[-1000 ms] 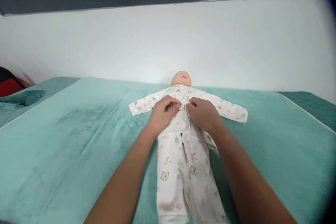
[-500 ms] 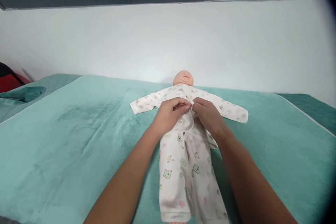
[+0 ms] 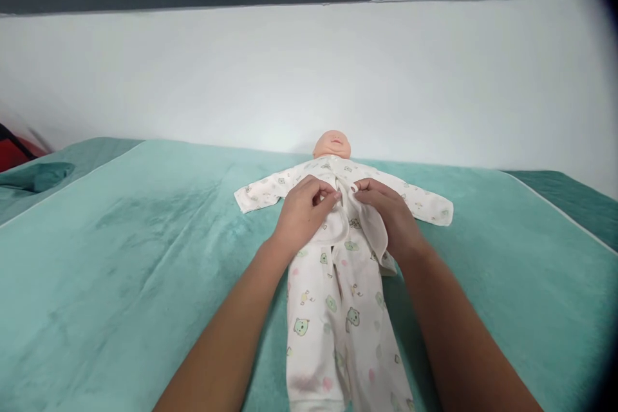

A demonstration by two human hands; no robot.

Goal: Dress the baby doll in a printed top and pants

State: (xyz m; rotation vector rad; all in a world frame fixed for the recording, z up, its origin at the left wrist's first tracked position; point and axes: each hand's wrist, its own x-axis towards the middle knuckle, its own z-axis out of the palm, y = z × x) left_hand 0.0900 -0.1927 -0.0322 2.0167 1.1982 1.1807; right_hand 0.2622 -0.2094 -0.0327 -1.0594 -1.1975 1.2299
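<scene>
A baby doll lies on its back on a teal blanket, dressed in a white romper printed with small animals. Its sleeves spread out to both sides. My left hand is closed, pinching the left front flap of the romper at the chest. My right hand is closed too, pinching the right front flap, which is folded back a little. The two hands nearly meet over the doll's chest.
A white wall rises just behind the doll's head, with a dark band above it. A crumpled teal cloth and something red lie at the far left edge. A white bed edge runs along the right.
The right flap has been folded back and now lies open under my right hand. Both hands stay at the doll's chest, shifted slightly apart.
</scene>
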